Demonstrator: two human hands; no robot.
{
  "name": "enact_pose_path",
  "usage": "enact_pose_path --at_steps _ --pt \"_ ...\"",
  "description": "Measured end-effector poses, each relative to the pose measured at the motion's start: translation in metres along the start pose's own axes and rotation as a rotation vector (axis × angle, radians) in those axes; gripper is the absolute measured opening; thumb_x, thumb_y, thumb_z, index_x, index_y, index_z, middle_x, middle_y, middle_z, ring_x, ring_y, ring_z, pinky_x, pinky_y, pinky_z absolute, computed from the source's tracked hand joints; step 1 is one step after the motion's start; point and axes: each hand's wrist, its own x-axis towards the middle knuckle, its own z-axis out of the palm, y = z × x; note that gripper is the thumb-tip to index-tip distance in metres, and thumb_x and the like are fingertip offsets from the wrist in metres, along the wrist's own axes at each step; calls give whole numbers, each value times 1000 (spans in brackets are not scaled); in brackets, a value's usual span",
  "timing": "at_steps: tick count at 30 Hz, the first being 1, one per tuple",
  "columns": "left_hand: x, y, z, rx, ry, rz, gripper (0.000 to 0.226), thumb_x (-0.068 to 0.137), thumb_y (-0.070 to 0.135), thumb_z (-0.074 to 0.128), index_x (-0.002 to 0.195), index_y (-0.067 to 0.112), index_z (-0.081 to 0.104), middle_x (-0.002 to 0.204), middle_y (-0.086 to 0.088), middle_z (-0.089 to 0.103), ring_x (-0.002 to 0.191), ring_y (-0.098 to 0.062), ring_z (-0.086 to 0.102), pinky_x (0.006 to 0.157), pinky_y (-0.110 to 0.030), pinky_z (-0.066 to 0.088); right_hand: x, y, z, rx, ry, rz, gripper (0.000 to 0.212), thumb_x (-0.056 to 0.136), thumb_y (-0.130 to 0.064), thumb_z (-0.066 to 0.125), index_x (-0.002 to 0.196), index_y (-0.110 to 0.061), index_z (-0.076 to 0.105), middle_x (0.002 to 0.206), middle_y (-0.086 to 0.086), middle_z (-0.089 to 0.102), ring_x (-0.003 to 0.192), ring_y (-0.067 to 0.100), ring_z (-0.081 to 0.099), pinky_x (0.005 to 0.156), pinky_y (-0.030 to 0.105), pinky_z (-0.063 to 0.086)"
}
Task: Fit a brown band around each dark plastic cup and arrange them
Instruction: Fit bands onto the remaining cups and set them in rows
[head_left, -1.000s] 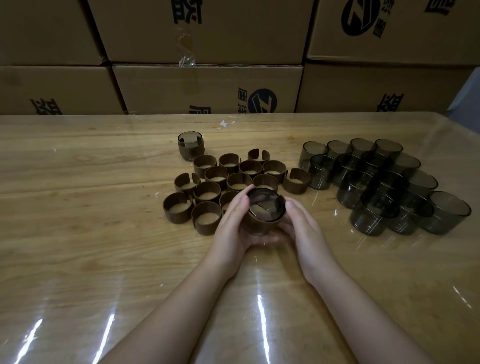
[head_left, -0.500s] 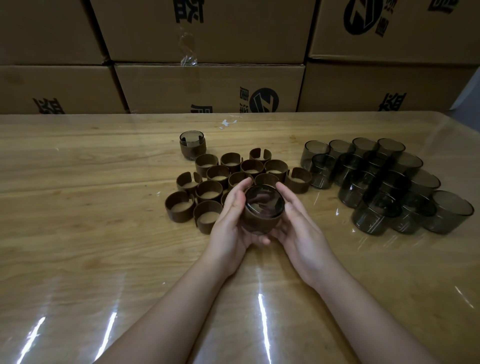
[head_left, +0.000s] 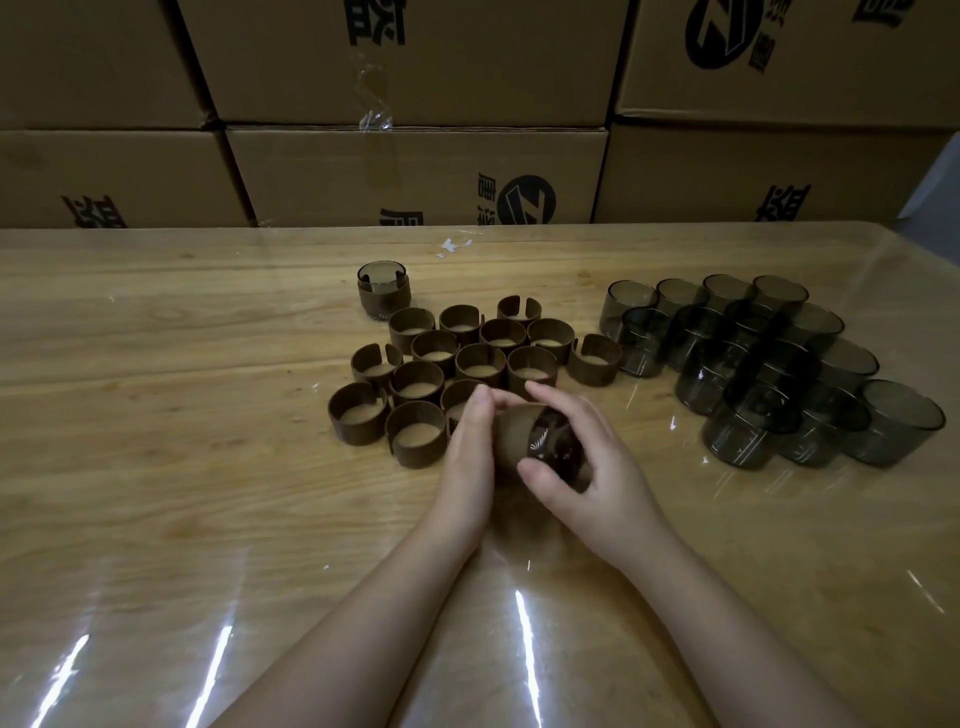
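1. Two hands hold one cup (head_left: 555, 441), tilted on its side, low over the table (head_left: 156, 467).
2. Right hand (head_left: 597, 467): its thumb and fingers curl round the cup's dark end.
3. Left hand (head_left: 467, 457): its fingers lie close together and nearly straight, pressing the band (head_left: 511, 441) that wraps the cup's other end. Its thumb is hidden.
4. Loose bands (head_left: 470, 358) stand upright in a cluster just beyond the grip and to its left, the nearest right behind the left fingers.
5. Bare cups (head_left: 753, 374) crowd together to the right of the grip, well apart from it.
6. A banded cup (head_left: 383, 291) stands alone past the bands, farthest from the grip.
7. Boxes (head_left: 415, 171) are stacked behind the table.
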Motion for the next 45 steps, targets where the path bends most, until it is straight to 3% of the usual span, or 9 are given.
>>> enact_pose_path --at_steps 4,8,12,17,22,30,35,40,45 --pt "3 3 -3 -172 -35 -61 51 81 49 41 118 19 57 100 -7 61 67 -11 60 55 -26 49 6 1 0 688 77 228 52 81 -36 58 130 -46 46 130 -6 54 115 21 61 85 34 55" --pt "3 1 -7 -150 -153 -26 50 72 36 69 120 26 63 122 -10 61 98 -20 62 77 -31 50 11 6 -3 1061 46 371 55 80 -15 55 132 -31 51 124 12 62 116 35 60 94 48 53" --pt "2 -1 -7 -119 -166 15 48 72 43 70 120 39 64 125 -2 61 114 -21 60 85 -28 51 13 9 -2 1210 39 405 47 83 -20 60 129 -29 55 127 14 62 121 36 57 92 47 53" --pt "2 -1 -7 -91 -160 47 40 86 36 62 126 41 57 130 1 59 123 -17 55 95 -29 49 12 9 -5 1072 -6 377 48 90 -23 54 136 -31 46 130 11 61 120 35 58 97 51 50" --pt "5 1 -7 -127 -217 -17 45 90 37 53 134 38 47 136 15 56 127 -11 53 99 -32 48 11 7 -1 930 16 333 52 88 -26 54 138 -35 42 137 7 54 122 28 58 96 40 52" --pt "5 2 -7 -232 -297 -81 52 84 23 59 134 30 44 137 -9 52 120 -20 59 94 -31 51 8 10 7 761 106 306 44 84 -41 61 127 -33 51 130 9 57 118 25 60 88 39 55" --pt "7 -1 -8 -323 -295 -80 43 86 18 60 128 22 52 130 -11 56 116 -23 59 89 -31 52 10 8 10 765 139 286 38 83 -38 60 121 -35 54 128 8 57 116 24 62 82 34 56" --pt "8 -1 -9 -323 -301 -77 45 85 20 65 128 19 52 130 -15 54 118 -29 56 97 -44 48 10 6 11 754 156 261 34 85 -36 56 119 -36 53 127 8 57 114 23 62 78 31 56" --pt "7 0 -9 -321 -310 -87 54 77 27 72 126 21 52 135 -21 49 120 -31 56 99 -47 46 10 5 12 737 157 268 34 79 -50 62 112 -45 58 123 3 61 114 21 62 81 34 56"
